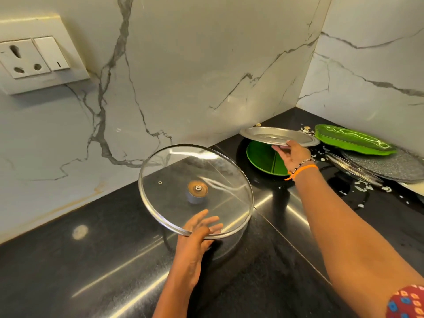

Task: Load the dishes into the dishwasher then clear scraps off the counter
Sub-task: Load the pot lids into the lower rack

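Note:
My left hand (199, 232) grips the near rim of a round glass lid (179, 177) with a metal band, held tilted above the black counter (91, 260), knob underneath. Farther right, my right hand (292, 154) pinches the near edge of a steel plate (275, 135) and holds it lifted over a round green divided plate (261, 157) that lies on the counter. A green leaf-shaped tray (353, 140) rests on a grey speckled platter (394, 166) at the far right. White food scraps (362, 188) are scattered on the counter near the platter.
Marble walls meet in a corner behind the dishes. A wall socket and switch (34, 57) sit at upper left. Another glass lid (353, 168) leans beside the platter.

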A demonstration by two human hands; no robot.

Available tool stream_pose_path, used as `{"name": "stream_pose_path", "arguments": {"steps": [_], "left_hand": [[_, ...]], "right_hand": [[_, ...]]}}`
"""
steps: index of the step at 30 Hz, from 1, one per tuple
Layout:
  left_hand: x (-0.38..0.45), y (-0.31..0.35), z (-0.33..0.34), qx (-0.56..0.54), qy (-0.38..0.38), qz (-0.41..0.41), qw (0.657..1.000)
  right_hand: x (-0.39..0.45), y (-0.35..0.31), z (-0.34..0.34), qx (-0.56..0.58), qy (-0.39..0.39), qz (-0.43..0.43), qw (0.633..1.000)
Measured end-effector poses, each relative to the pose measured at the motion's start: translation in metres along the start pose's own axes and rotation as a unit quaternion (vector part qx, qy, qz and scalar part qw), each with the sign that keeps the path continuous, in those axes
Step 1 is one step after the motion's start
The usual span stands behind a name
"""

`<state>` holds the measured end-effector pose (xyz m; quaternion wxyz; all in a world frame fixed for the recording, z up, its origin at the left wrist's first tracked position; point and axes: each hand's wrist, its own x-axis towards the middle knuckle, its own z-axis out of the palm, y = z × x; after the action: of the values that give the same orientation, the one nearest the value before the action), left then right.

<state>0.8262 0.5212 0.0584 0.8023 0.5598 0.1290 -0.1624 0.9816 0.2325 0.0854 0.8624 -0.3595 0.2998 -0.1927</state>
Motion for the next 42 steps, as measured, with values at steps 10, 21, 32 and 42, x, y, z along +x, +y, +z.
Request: {"name": "stream_pose_path", "arguments": {"steps": [10,21,32,42], "left_hand": [[-0.030,0.002,0.022,-0.028,-0.039,0.020,0.999],[-0.128,0.005,0.099,0.087,-0.192,0.043,0.977],[-0.282,-0.077,0.123,0.193,-0.368,0.009,0.910],[-0.438,-0.183,0.123,0.340,-0.488,-0.048,0.802]], "right_hand": [[-0.085,-0.016,-0.022,0.113,-0.143,0.017,0.983],[-0.238,-0.101,-0.157,0.152,-0.104,-0.112,0.977],[-0.458,-0.145,-0.353,0.106,0.064,-0.242,0.962],[-0.681,-0.090,-0.538,0.164,0.282,-0.316,0.891]]}}
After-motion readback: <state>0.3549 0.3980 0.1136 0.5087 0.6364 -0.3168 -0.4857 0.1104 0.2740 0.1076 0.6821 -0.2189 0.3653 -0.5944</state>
